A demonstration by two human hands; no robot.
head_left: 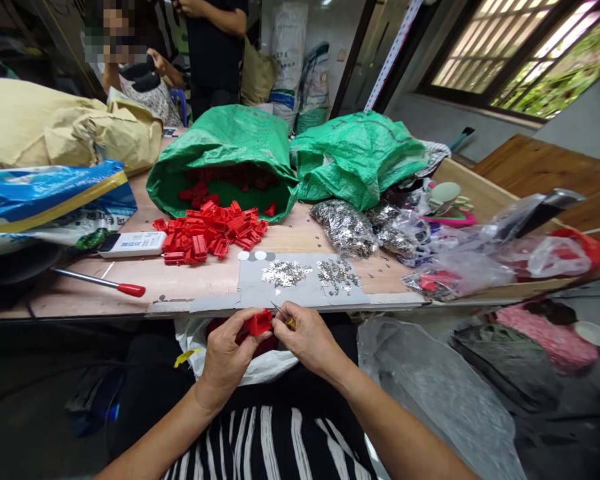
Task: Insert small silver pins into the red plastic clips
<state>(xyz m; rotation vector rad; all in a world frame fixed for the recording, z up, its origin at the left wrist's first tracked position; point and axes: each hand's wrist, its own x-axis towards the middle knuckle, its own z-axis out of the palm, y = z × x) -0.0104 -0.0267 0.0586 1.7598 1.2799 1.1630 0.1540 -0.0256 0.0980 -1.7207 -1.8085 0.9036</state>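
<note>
In the head view, my left hand pinches a small red plastic housing just in front of the table edge. My right hand is closed on a thin pointed tool with a yellowish handle, like tweezers or an awl, its metal tip up beside the red housing. Whether a small metal piece is also between those fingers is hidden. Below both hands an open white bag lies in my lap. On a grey mat beyond them lie two piles of small silver metal pieces.
A heap of red housings spills from a green sack. Bags of metal parts lie to the right, near a cluttered wooden tray. A red-handled rod and a white box are left. Two people are beyond the table.
</note>
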